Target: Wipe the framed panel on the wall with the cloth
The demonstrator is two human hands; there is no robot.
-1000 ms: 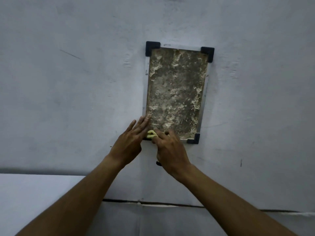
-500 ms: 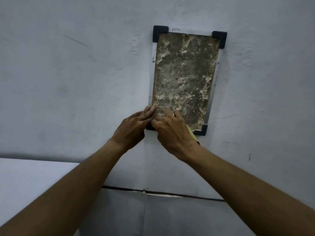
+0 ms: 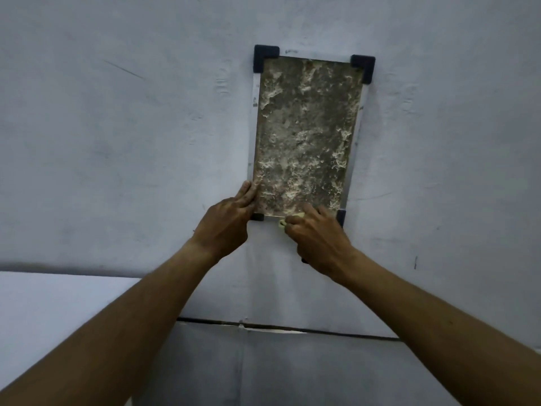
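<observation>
Forearms, two, bare, reaching up from the lower corners. Left hand [image 3: 225, 221]: fingers together and flat, tips against the lower left edge of the panel frame, holding nothing. Right hand [image 3: 317, 237]: grip closed on a small pale yellow-green cloth [image 3: 288, 219], pressed at the bottom edge. Rectangular mottled grey-brown panel with silver frame and black corner caps [image 3: 304, 133]: mounted on the pale grey wall [image 3: 131, 127].

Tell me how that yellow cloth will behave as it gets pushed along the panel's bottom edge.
The cloth is probably soft and floppy: it sits bunched under the right hand, only a sliver showing. It likely weighs little. On the crusted, rough-looking panel it may drag or snag rather than slide.
</observation>
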